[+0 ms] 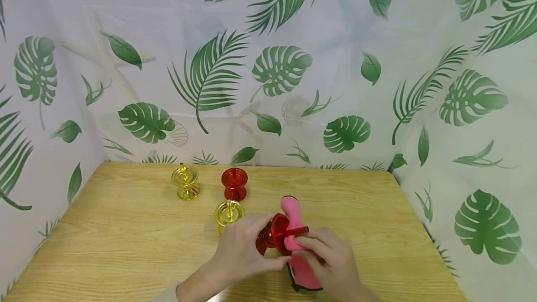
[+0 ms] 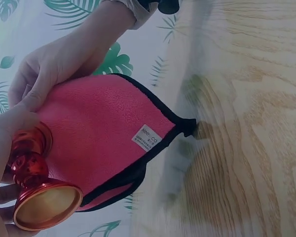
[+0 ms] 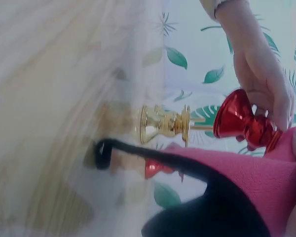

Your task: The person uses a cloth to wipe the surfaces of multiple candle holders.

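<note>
left hand (image 1: 243,246): grips red candleholder (image 3: 241,118) | right hand (image 1: 333,255): pinches pink cloth (image 1: 306,274) | dish (image 1: 280,223): central spike (image 1: 299,231)

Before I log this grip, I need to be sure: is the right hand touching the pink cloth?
Touching: the head view shows the right hand pinching the pink cloth with thumb and fingers, no gap visible.

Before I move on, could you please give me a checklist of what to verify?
1. Shiny red spool-shaped holder gripped by the left hand: ok.
2. Fuzzy pink cloth with black edging pinched in the right hand: ok.
3. Cloth touching the held holder: ok.
4. Nearer shiny gold spool-shaped holder clear of the left hand: cannot tell; partly hidden.
5. Rear shiny gold holder and standing shiny red holder upright: ok.
6. Held holder fully visible: not ok; partly covered.
</note>
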`<action>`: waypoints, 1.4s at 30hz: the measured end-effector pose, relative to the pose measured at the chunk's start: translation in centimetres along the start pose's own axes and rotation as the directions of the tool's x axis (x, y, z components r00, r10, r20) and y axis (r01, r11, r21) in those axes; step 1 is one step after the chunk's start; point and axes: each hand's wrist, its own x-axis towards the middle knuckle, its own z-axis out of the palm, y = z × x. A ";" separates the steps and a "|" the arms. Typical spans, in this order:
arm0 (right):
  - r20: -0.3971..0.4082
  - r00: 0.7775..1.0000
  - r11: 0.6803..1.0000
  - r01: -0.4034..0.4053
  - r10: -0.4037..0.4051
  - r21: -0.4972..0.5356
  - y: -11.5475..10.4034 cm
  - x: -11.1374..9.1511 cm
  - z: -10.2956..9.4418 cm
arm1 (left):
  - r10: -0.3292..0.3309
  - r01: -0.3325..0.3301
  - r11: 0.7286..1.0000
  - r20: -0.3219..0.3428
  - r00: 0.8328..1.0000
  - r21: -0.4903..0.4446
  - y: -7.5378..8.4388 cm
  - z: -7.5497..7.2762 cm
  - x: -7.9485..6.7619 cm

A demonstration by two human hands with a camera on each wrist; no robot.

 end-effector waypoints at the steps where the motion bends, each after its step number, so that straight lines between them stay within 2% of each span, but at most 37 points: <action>1: 0.000 1.000 1.000 0.005 -0.005 -0.021 -0.2 -0.1 0.2 | 0.015 -0.014 0.999 -0.005 1.000 0.031 0.0 0.1 0.0; 4: 0.011 1.000 0.997 -0.025 0.025 -0.076 -0.9 -0.1 0.4 | 0.048 -0.046 0.990 -0.009 0.999 0.135 0.1 0.3 -0.1; 8: 0.036 0.996 0.992 -0.081 0.085 -0.101 -1.9 0.1 0.7 | 0.093 -0.083 0.956 -0.020 0.995 0.280 0.1 0.7 -0.3; 11: 0.051 0.987 0.986 -0.150 0.154 -0.070 -2.5 0.4 0.7 | 0.119 -0.100 0.934 -0.035 0.992 0.343 0.1 1.0 -0.4; 13: 0.058 0.979 0.980 -0.191 0.194 -0.056 -2.8 0.6 0.7 | 0.128 -0.103 0.930 -0.048 0.991 0.353 0.1 1.0 -0.3; 16: 0.059 0.981 0.981 -0.183 0.187 -0.073 -2.8 0.8 0.7 | 0.119 -0.093 0.935 -0.057 0.991 0.342 0.1 1.0 -0.2; 19: 0.052 0.995 0.988 -0.082 0.089 -0.129 -2.4 0.7 0.8 | 0.080 -0.065 0.955 -0.039 0.996 0.290 0.0 0.8 -0.2; 22: 0.038 0.999 0.986 0.016 -0.010 -0.164 -2.0 0.6 0.9 | 0.029 -0.028 0.974 -0.003 1.000 0.225 -0.1 0.6 -0.3; 26: -0.001 0.998 0.984 0.065 -0.066 -0.163 -1.6 0.5 1.0 | -0.006 0.000 0.983 0.030 1.000 0.182 -0.1 0.6 -0.5; 34: -0.084 0.996 0.981 0.013 -0.030 -0.194 -1.1 0.5 -0.2 | -0.035 0.030 0.990 0.033 0.999 0.141 -0.1 0.5 -0.6; 42: -0.140 0.990 0.976 -0.015 -0.015 -0.215 -0.8 0.9 -1.5 | -0.054 0.052 0.984 0.008 0.998 0.168 -0.2 0.2 -0.6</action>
